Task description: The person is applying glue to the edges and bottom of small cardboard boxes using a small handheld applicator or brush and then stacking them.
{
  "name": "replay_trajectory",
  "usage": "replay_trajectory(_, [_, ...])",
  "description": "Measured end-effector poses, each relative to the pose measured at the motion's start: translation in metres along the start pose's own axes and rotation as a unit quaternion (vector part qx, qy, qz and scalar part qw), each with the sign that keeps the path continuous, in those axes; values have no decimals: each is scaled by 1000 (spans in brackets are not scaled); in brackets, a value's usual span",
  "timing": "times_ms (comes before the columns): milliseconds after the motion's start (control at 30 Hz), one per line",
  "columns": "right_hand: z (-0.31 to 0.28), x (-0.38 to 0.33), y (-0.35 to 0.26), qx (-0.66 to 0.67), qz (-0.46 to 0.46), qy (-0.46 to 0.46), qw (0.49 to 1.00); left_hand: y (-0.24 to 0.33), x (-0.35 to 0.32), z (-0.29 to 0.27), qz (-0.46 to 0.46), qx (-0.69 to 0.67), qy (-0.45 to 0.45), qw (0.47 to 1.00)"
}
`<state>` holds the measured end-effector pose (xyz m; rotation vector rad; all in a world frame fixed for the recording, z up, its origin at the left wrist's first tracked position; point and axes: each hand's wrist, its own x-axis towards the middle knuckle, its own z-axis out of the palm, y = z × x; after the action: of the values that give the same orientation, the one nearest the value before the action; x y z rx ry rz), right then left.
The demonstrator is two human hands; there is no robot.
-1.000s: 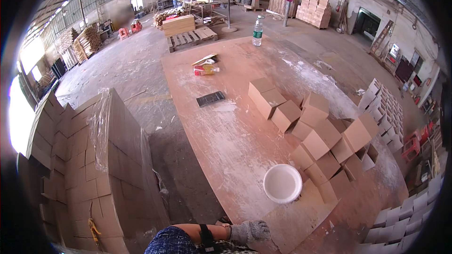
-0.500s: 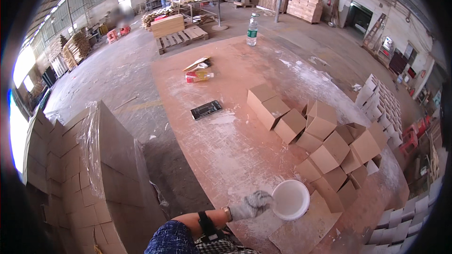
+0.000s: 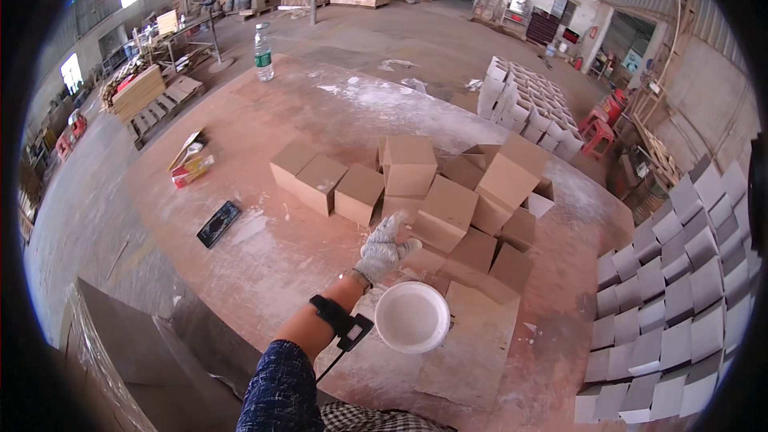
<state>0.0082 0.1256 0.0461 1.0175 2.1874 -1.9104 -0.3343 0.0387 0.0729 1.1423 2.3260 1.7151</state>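
My left hand [image 3: 383, 250], in a light grey knitted glove, reaches over the table, its thumb and fingers apart and nothing in its grasp. Its fingertips are right beside a brown cardboard box [image 3: 446, 214] in the middle of a heap of similar boxes; whether they touch it I cannot tell. Just below the hand stands a round white tub [image 3: 411, 318] with whitish contents. A flat board [image 3: 478, 336] lies under and beside the tub. My right hand does not show.
Left on the reddish, white-smeared table [image 3: 240, 272] lie a black phone [image 3: 218, 224] and a red-and-yellow bottle [image 3: 192, 170]. A clear water bottle [image 3: 263, 54] stands at the far edge. Stacked white-and-grey boxes [image 3: 672, 296] rise on the right; wrapped cardboard [image 3: 104, 352] stands lower left.
My left hand has moved from beside the tub's rim up to the cardboard boxes, and its fingers have spread. The whole view has swung to the right.
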Motion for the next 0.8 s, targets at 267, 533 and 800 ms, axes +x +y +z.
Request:
replay_trajectory(267, [-14, -10, 9, 21, 23, 36, 999, 20, 57, 47, -125, -214, -133, 960])
replay_trajectory(533, [-18, 0, 5, 15, 30, 6, 999, 44, 4, 37, -10, -287, -48, 957])
replay_trajectory(800, [-26, 8, 1, 5, 18, -29, 999, 81, -161, -27, 119, -54, 18, 991])
